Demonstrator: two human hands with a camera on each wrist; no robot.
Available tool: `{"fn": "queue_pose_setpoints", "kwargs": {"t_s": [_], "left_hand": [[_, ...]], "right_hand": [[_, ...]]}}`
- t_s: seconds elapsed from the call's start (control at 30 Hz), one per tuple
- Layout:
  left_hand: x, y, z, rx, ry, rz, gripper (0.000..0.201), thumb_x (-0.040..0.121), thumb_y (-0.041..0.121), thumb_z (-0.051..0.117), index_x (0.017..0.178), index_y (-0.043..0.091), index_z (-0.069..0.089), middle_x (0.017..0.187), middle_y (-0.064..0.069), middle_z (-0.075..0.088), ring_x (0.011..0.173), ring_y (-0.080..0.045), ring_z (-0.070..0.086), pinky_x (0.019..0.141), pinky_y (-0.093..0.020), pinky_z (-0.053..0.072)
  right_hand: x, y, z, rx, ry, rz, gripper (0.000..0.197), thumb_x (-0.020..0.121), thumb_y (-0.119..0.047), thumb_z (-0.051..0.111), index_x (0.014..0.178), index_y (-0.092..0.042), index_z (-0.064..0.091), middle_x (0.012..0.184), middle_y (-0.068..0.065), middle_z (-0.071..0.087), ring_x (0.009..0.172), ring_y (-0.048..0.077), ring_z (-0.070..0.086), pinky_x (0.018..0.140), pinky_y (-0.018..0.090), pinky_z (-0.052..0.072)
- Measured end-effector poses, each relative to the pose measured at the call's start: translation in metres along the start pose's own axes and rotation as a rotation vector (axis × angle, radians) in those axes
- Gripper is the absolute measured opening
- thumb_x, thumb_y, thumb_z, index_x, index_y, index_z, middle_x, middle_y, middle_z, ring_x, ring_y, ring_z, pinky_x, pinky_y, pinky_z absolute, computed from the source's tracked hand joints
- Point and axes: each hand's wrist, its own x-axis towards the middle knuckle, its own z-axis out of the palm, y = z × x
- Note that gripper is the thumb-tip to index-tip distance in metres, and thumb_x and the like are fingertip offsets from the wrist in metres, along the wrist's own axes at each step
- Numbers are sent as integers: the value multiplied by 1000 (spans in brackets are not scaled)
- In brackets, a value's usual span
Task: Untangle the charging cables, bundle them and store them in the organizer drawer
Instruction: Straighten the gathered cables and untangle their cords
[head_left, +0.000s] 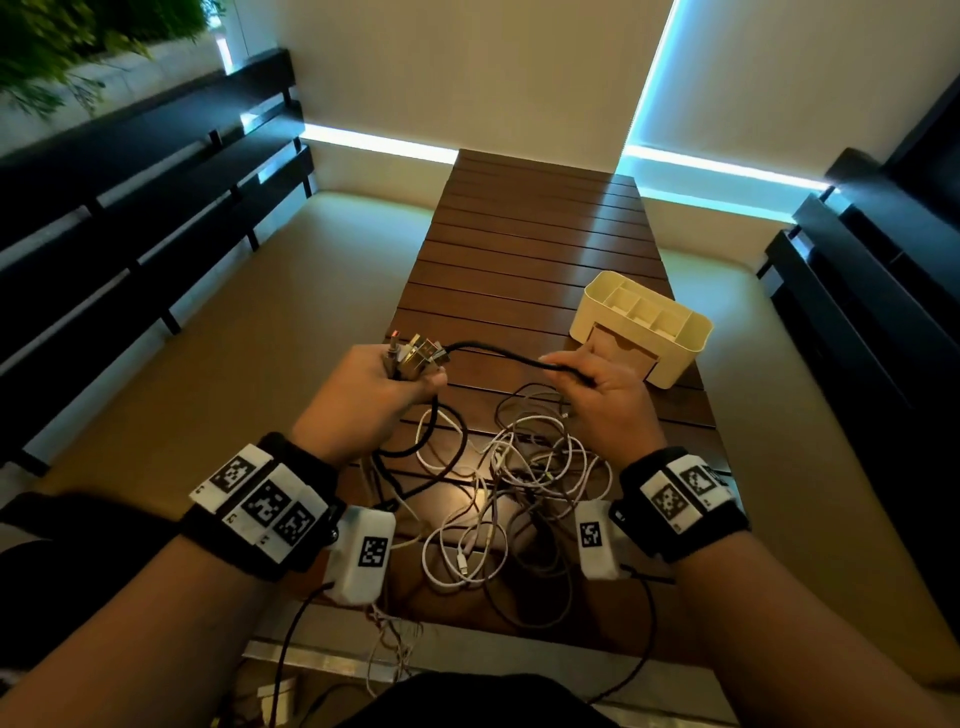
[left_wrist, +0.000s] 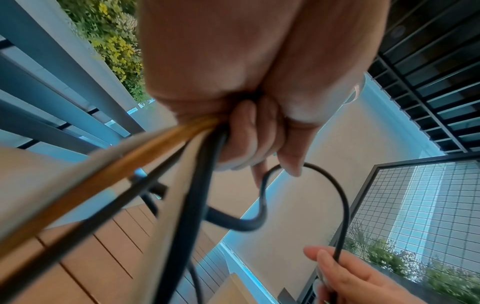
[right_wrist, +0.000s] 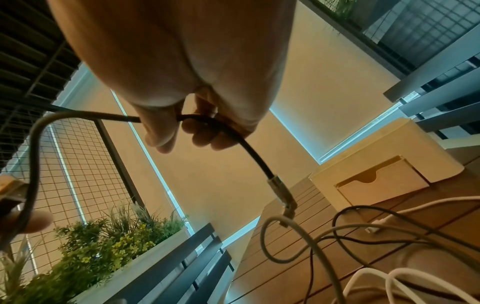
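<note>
Left hand (head_left: 374, 384) clenches plug ends, fingers hidden; right hand (head_left: 602, 387) pinches black cable (head_left: 498, 353); tangle (head_left: 519, 499) on slatted table (head_left: 540, 228).

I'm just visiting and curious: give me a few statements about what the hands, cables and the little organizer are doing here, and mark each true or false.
1. The left hand grips a bunch of cable plugs. True.
2. The right hand rests flat on the table. False: it pinches a black cable that runs across to the left hand.
3. The organizer sits on the slatted table, to the right. True.
4. All cables are already in the drawer. False: a tangle of cables lies on the table.
5. The drawer has been taken out of the organizer. False: it sits in the organizer's front.
</note>
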Motion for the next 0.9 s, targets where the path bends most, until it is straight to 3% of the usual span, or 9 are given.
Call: {"fn": "queue_pose_setpoints", "kwargs": {"t_s": [0.07, 0.13, 0.27, 0.33, 0.4, 0.53, 0.7, 0.8, 0.9], "left_hand": [[-1, 0, -1, -12, 6, -11, 12, 94, 20, 66, 89, 9, 69, 42, 17, 44, 39, -1, 37, 51, -27, 30], [-2, -3, -3, -5, -9, -27, 15, 93, 23, 68, 79, 17, 66, 43, 14, 42, 42, -5, 35, 52, -29, 32], [-4, -6, -4, -7, -46, -53, 24, 93, 24, 68, 71, 18, 61, 45, 11, 44, 42, -7, 38, 55, -28, 34], [-4, -8, -2, -20, -54, -66, 23, 94, 20, 67, 72, 14, 60, 43, 13, 45, 39, -2, 40, 51, -26, 36], [-3, -12, 1, -42, -71, -87, 22, 93, 21, 68, 75, 11, 60, 43, 10, 40, 39, -8, 35, 47, -25, 33], [-4, -15, 8, -23, -81, -98, 24, 93, 23, 69, 71, 14, 62, 46, 9, 42, 43, -12, 35, 47, -27, 32], [2, -16, 1, -161, -21, -96, 25, 93, 19, 67, 69, 20, 58, 49, 8, 38, 42, -12, 31, 50, -26, 28], [9, -13, -19, -372, 118, -74, 27, 97, 13, 60, 71, 16, 51, 47, 6, 29, 37, -10, 22, 41, -19, 22], [11, -7, -36, -347, 152, -16, 30, 97, 13, 60, 68, 19, 55, 45, 4, 28, 37, -12, 21, 40, -18, 22]], "right_hand": [[-5, -5, 2, -5, -51, 36, 14, 93, -17, 67, 101, -27, 72, 89, 2, 59, 81, 9, 57, 72, 16, 47], [-12, -13, 2, -22, -180, 107, 7, 94, -24, 65, 93, -28, 72, 84, -5, 60, 78, 7, 59, 72, 20, 48], [-31, -23, -2, -101, -451, 247, 23, 95, -37, 63, 78, -24, 72, 74, -5, 68, 68, 9, 63, 67, 25, 51], [-42, -22, -4, -122, -527, 285, 29, 95, -41, 62, 75, -22, 74, 75, -7, 71, 68, 10, 65, 63, 20, 51], [-54, -21, -6, -111, -585, 317, 28, 96, -39, 62, 73, -25, 73, 73, -13, 70, 65, -2, 63, 58, 8, 44], [-65, -19, -10, -30, -432, 288, 15, 96, -26, 62, 87, -34, 71, 86, -6, 72, 78, 0, 66, 66, 9, 49], [-57, -7, -34, -97, -179, 235, 9, 94, -28, 64, 101, -26, 69, 92, -8, 67, 83, 3, 63, 72, 18, 51], [-61, 9, -42, -152, -166, 342, 9, 97, -30, 60, 95, -25, 68, 84, -7, 65, 77, 7, 60, 66, 24, 46], [-71, 25, -33, -142, -217, 435, 12, 99, -33, 57, 95, -27, 66, 83, 3, 66, 78, 21, 62, 71, 37, 50]]}}
